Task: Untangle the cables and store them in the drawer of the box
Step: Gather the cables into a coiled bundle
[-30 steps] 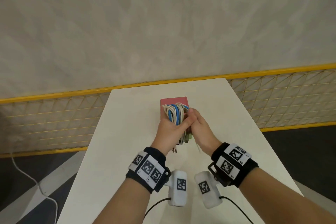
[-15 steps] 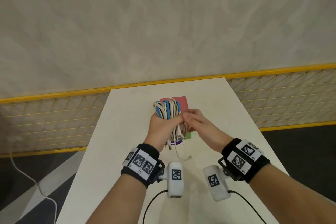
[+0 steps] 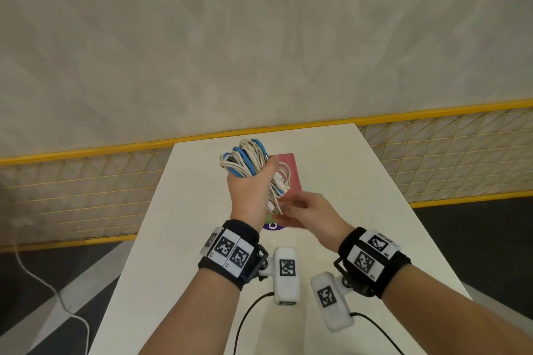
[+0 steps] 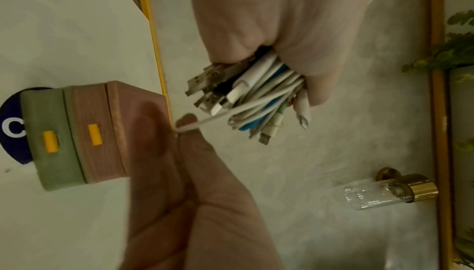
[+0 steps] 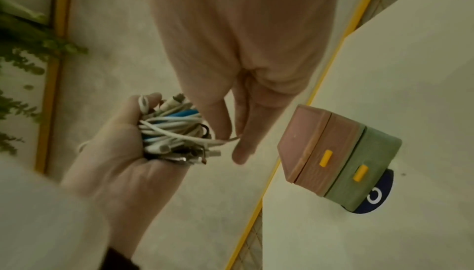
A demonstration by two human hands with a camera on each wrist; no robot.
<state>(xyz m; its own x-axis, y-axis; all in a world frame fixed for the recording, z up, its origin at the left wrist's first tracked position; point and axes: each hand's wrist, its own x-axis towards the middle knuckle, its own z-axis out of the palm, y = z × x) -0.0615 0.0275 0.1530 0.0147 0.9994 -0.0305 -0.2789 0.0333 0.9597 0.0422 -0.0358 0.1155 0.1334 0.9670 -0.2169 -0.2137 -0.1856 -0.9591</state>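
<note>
My left hand [image 3: 253, 179] is raised above the white table [image 3: 360, 210] and grips a tangled bundle of white and blue cables [image 3: 245, 158]; the plug ends [image 4: 212, 90] stick out below the fist. My right hand [image 3: 288, 204] is just below it and pinches one white cable [image 4: 218, 116] that runs taut out of the bundle [image 5: 172, 130] to its fingertips [image 5: 238, 152]. Under both hands stands the small box [image 3: 290, 174], with a pink drawer [image 4: 94, 132] over a green drawer [image 4: 51, 142], both pushed in, each with a yellow handle.
The box stands on a round dark-blue sticker [image 3: 274, 226]. A yellow rail with wire mesh [image 3: 86, 181] runs behind and beside the table. A white cord [image 3: 43, 282] lies on the floor at the left.
My left hand has lifted the bundle up and to the left, off the box. My right hand has drawn back towards me, pulling one white cable out of the bundle.
</note>
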